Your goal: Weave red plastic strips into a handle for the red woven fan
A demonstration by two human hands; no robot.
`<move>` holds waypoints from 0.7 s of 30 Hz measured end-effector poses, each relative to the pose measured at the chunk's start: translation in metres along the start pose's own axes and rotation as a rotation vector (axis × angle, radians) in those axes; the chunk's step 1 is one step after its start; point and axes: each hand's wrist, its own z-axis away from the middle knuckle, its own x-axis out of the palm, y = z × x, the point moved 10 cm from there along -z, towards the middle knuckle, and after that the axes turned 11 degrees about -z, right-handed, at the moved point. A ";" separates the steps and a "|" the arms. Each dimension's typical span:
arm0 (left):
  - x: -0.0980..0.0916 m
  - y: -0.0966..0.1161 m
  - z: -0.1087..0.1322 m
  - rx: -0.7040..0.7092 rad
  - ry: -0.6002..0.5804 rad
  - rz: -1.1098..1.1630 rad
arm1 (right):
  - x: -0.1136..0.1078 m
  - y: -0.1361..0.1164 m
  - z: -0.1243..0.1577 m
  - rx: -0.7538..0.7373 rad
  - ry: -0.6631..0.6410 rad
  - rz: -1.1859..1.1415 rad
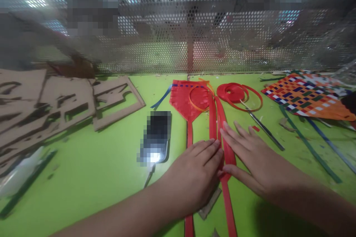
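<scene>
My left hand [198, 170] lies palm down on red strips [213, 118], its fingers held side by side and slightly bent, pressing on them. My right hand [247, 152] is spread, with its fingertips and thumb touching the right edge of a wider red piece [228, 150] that narrows into a band toward me. Part of this piece is hidden under my left hand. Beyond my hands is a red woven pouch-shaped piece [185, 100] with a blue line near its top and a red tail running toward me. A red ribbon coil [231, 93] lies to its right.
A phone [160, 133] with a cable lies left of my left hand. Cut cardboard pieces [69, 100] spread over the left side. Tweezers-like metal tool [267, 130] and a colourful woven sheet [303, 96] lie right. A perforated metal screen [155, 33] stands behind the green table [105, 177].
</scene>
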 end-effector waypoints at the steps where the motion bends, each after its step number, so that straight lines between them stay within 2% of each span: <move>1: -0.003 0.000 0.000 0.000 0.014 0.010 | -0.005 0.002 -0.001 0.008 0.013 0.001; 5: -0.014 -0.005 0.000 -0.042 0.081 0.045 | -0.031 0.025 -0.008 0.082 0.118 -0.016; 9: -0.023 -0.007 0.002 -0.063 0.131 0.040 | -0.051 0.069 -0.010 0.207 0.249 -0.035; 12: -0.026 -0.007 0.004 -0.067 0.159 0.038 | -0.053 0.102 -0.009 0.311 0.268 -0.002; 15: -0.031 -0.008 0.005 -0.077 0.210 0.044 | -0.051 0.123 -0.007 0.388 0.254 0.018; 18: -0.035 -0.009 0.006 -0.088 0.254 0.052 | -0.051 0.134 -0.003 0.465 0.258 -0.007; 21: -0.037 -0.010 0.006 -0.100 0.258 0.070 | -0.051 0.133 0.000 0.492 0.231 -0.003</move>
